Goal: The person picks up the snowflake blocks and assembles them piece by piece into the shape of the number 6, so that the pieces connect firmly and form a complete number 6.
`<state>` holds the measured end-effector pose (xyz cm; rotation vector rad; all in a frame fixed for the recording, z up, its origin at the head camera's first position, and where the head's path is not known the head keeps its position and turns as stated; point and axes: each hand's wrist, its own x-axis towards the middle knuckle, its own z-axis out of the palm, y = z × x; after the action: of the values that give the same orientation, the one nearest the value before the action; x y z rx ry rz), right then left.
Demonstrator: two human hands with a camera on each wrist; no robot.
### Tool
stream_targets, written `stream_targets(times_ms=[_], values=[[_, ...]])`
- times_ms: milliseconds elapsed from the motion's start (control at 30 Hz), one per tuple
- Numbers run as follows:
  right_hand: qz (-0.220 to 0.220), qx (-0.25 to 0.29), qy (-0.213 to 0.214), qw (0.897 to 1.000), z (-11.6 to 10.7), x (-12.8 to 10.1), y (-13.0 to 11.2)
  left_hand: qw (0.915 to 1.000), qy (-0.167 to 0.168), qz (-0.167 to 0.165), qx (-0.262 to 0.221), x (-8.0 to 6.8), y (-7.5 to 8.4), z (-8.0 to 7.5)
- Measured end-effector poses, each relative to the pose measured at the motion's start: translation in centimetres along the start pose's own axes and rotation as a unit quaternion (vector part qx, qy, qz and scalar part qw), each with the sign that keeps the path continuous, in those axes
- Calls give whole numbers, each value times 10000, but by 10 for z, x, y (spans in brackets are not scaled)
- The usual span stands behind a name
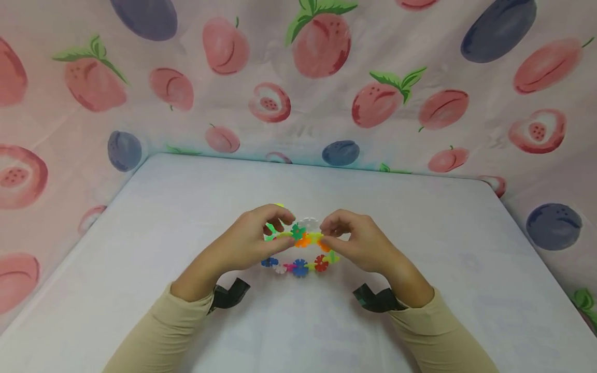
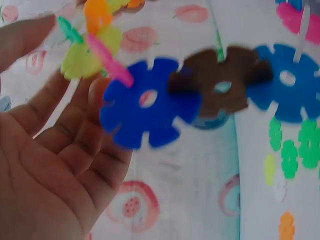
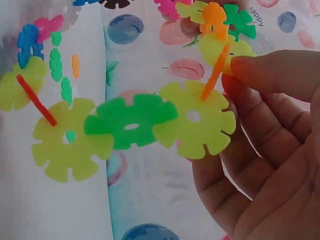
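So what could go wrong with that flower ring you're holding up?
1. Both hands, left and right, pinch only the top of the ring. The lower part hangs free above the table, so it might sag or twist.
2. The discs join only by thin slots, like the blue disc into the brown disc. A hard squeeze could pop one out.
3. A slipped grip may drop the whole ring.

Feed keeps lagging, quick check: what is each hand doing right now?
Left hand: fingertips pinching the ring of snowflake discs.
Right hand: fingertips pinching the same ring from the other side.
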<state>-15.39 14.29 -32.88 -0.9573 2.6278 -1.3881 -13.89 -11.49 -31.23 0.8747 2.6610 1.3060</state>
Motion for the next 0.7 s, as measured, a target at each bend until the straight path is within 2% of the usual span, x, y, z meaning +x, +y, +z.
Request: stream_targets(times_ms=[100, 267, 400, 533, 600, 700], values=[[25, 11, 13, 10000, 1, 0, 0, 9999, -60, -43, -130, 2, 1, 6], [-50, 62, -13, 10000, 1, 0, -2, 9998, -87, -136, -73, 3, 0, 8], [14, 158, 89, 9998, -1, 3, 4, 9996, -212, -184, -27, 0, -4, -2], [368, 118, 225, 9990, -3, 10, 17, 9989, -434, -151, -58, -4, -8, -16], [518, -5, 66, 9986, 1, 18, 26, 9985, -537, -124, -39, -6, -10, -22], [624, -309, -537, 9961, 15, 32, 38, 9975, -687, -177, -33, -9, -11, -29]])
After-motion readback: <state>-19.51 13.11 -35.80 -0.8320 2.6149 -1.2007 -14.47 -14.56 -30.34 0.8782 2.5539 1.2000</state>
